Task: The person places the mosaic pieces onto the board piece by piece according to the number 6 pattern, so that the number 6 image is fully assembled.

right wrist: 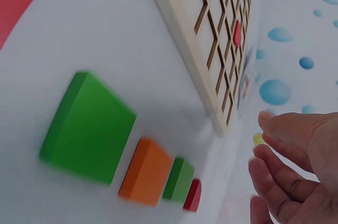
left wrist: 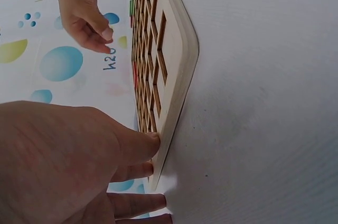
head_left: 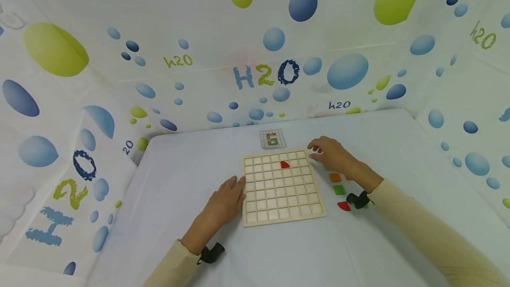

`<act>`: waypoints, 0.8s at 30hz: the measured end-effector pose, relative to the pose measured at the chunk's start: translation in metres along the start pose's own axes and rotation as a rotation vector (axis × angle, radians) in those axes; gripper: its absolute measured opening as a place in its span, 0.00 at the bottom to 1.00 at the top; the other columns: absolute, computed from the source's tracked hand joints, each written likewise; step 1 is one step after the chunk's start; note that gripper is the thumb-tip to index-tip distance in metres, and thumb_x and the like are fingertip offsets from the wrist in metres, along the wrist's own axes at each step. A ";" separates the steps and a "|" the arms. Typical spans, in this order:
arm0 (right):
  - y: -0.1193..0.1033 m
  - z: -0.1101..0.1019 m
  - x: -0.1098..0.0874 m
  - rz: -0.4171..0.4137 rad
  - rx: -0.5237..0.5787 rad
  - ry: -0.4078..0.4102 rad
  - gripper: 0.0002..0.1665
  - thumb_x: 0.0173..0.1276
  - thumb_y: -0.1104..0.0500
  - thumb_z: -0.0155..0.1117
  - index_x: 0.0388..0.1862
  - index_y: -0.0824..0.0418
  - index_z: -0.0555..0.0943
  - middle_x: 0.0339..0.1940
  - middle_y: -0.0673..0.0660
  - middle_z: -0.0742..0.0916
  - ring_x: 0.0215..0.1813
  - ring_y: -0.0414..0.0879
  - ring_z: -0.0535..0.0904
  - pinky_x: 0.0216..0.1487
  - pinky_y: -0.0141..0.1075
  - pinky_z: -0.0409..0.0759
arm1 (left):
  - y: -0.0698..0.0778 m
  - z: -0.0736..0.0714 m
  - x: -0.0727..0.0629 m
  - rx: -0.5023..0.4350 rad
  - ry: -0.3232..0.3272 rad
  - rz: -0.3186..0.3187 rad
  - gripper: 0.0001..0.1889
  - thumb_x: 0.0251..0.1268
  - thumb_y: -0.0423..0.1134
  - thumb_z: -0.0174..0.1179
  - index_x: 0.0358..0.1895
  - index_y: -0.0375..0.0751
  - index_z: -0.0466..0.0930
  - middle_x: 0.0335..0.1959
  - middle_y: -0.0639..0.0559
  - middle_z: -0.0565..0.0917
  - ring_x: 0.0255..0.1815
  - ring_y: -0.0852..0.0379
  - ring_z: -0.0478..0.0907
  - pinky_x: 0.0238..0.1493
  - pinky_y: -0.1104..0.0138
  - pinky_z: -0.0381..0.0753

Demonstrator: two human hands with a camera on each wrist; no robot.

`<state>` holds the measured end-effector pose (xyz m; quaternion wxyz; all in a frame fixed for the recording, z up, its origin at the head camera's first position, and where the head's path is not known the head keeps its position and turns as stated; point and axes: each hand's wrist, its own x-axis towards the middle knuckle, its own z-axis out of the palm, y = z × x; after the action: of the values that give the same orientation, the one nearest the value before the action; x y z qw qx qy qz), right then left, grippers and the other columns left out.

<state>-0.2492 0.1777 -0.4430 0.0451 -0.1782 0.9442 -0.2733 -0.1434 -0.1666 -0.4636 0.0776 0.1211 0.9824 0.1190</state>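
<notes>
A square wooden grid board (head_left: 280,189) lies flat on the white-covered table. One red quarter-round piece (head_left: 284,164) sits in a cell in its upper part. At the board's left edge, my left hand (head_left: 225,200) touches the rim with thumb and fingertip; its other fingers extend beside the board in the left wrist view. Near the board's far right corner hovers my right hand (head_left: 330,154), fingers loosely bent. Nothing shows between the thumb and fingers of that hand (right wrist: 301,166) in the right wrist view.
Right of the board lie loose pieces: an orange square (head_left: 335,177), a green square (head_left: 339,189) and a red quarter-round (head_left: 344,206); my right arm partly covers others. Behind the board is a small pattern card (head_left: 272,138). Cloth with blue and green drops (head_left: 346,72) surrounds the table.
</notes>
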 end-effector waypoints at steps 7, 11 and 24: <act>0.022 -0.015 -0.014 0.037 0.015 0.028 0.18 0.77 0.61 0.68 0.61 0.68 0.82 0.53 0.65 0.85 0.54 0.59 0.81 0.59 0.54 0.82 | 0.000 0.001 0.001 0.010 -0.004 -0.012 0.28 0.85 0.42 0.53 0.81 0.39 0.64 0.79 0.32 0.67 0.79 0.33 0.65 0.68 0.33 0.73; 0.036 -0.022 -0.020 0.093 -0.004 0.026 0.20 0.77 0.61 0.67 0.64 0.67 0.81 0.56 0.67 0.84 0.57 0.60 0.80 0.62 0.56 0.82 | 0.000 0.002 0.000 0.009 0.000 -0.007 0.28 0.85 0.42 0.53 0.81 0.39 0.64 0.79 0.32 0.67 0.79 0.33 0.66 0.68 0.34 0.74; 0.073 -0.029 -0.028 0.201 0.005 -0.008 0.24 0.76 0.59 0.68 0.66 0.67 0.79 0.58 0.70 0.83 0.59 0.64 0.78 0.63 0.59 0.81 | 0.000 0.002 0.001 0.027 0.011 0.004 0.28 0.84 0.42 0.54 0.81 0.37 0.65 0.78 0.31 0.68 0.78 0.32 0.67 0.66 0.35 0.76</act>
<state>-0.2515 0.2599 -0.4576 0.0767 -0.0837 0.9564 -0.2693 -0.1435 -0.1659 -0.4659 0.0704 0.1233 0.9841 0.1065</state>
